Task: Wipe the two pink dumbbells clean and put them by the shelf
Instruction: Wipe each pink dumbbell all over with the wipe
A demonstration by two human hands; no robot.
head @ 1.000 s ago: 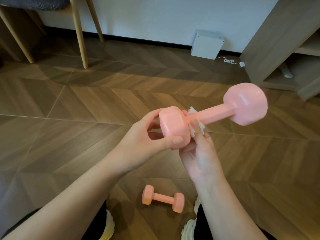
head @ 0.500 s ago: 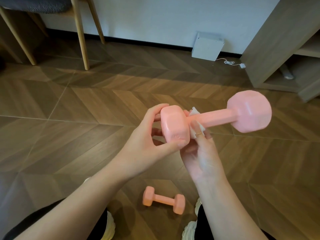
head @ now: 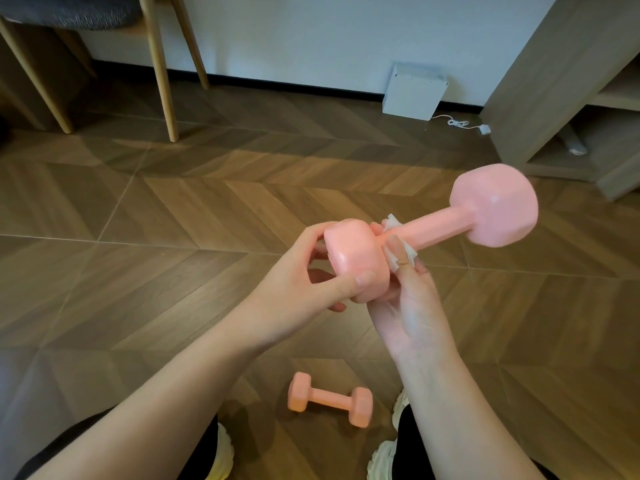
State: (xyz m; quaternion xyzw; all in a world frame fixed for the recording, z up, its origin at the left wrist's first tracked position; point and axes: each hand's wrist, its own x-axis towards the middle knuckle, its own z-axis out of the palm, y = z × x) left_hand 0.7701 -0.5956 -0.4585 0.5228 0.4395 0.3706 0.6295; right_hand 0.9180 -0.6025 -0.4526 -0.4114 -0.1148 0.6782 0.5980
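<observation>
While your left hand (head: 291,285) clasps the near head of the dumbbell (head: 440,228), its axis pointing toward the shelf (head: 526,91) at right, your right hand (head: 412,306) pinches an apparent tissue (head: 392,221) round the handle.

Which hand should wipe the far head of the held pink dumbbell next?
Right, likely. The right hand pinches the white paper tissue against the handle of the held pink dumbbell, and its far head lies on that side. The left hand grips the near head, steadying it.
</observation>
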